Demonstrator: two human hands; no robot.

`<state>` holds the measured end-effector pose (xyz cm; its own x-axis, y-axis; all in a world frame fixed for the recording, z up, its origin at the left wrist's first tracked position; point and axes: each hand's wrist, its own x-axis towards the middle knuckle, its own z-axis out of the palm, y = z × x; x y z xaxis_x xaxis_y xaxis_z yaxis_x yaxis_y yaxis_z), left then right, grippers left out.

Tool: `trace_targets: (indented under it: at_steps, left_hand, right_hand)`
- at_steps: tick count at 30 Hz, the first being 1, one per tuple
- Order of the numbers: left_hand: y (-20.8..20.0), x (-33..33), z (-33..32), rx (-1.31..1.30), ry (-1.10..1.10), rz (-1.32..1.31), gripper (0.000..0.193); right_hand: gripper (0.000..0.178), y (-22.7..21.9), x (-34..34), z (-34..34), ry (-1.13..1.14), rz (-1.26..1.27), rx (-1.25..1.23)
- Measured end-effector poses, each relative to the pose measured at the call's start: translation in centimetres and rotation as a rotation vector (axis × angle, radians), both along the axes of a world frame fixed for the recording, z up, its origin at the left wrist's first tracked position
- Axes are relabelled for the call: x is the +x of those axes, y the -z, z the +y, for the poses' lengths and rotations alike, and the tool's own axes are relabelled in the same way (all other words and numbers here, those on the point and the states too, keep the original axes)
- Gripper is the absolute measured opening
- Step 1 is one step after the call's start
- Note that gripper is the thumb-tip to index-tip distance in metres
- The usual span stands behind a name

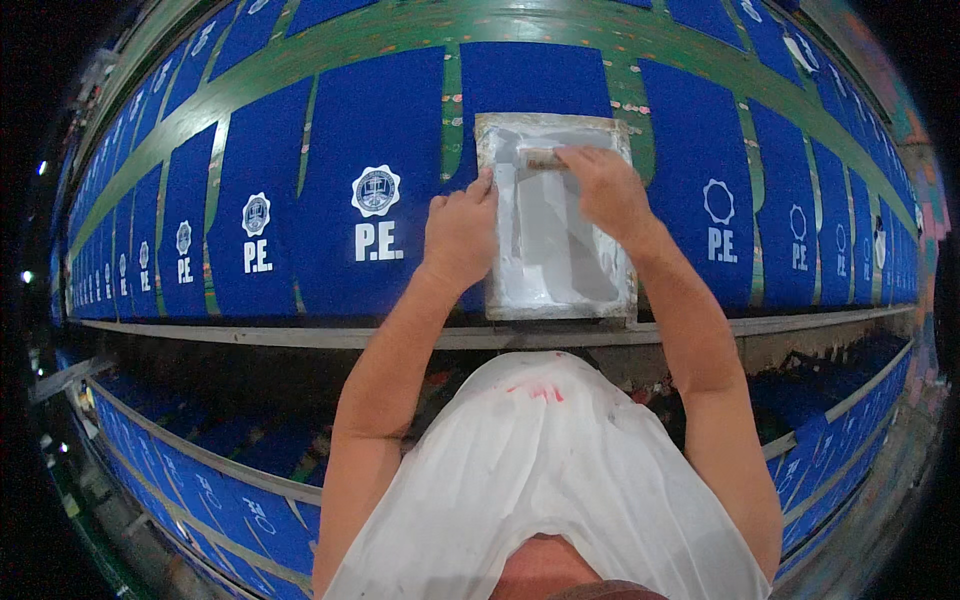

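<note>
A screen printing frame (556, 306), with a pale, ink-smeared mesh, lies over one of the blue fabric panels (535, 80) in front of me. My left hand (461, 232) is closed on the frame's left edge, its index finger pointing up along the rim. Inside the far end of the frame, my right hand (606, 193) grips a short squeegee (543, 159) with a worn, brownish handle. Its fingers hide the squeegee's right end. White ink is spread along the mesh, and a grey area shows in its middle.
Blue panels lie in rows on a long green table (400, 72). Left of the frame a panel carries a white badge with inner detail (376, 190); on the right one shows just the badge outline (719, 201). A metal rail (300, 333) runs along the near table edge. Another panel-covered table (215, 500) is behind me.
</note>
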<state>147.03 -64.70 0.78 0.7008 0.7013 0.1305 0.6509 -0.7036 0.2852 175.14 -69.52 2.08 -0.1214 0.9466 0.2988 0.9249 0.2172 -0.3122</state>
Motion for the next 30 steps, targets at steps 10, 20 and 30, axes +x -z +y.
trace_targets:
  at_steps: [10, 20, 30]
  left_hand:
    - [-0.4, -0.5, 0.1, -0.071, 0.000, -0.032, 0.049]
    - [-0.6, -0.7, 0.1, -0.087, -0.014, 0.019, 0.052]
    - [-1.2, -0.6, 0.1, -0.069, 0.006, 0.079, 0.050]
  right_hand:
    - [0.046, -1.1, -0.3, 4.4, -0.115, 0.077, -0.083]
    - [0.042, -4.1, -0.5, 0.1, -0.525, 0.093, -0.411]
    - [0.013, -6.1, 0.1, 0.2, -0.857, -0.391, -0.112]
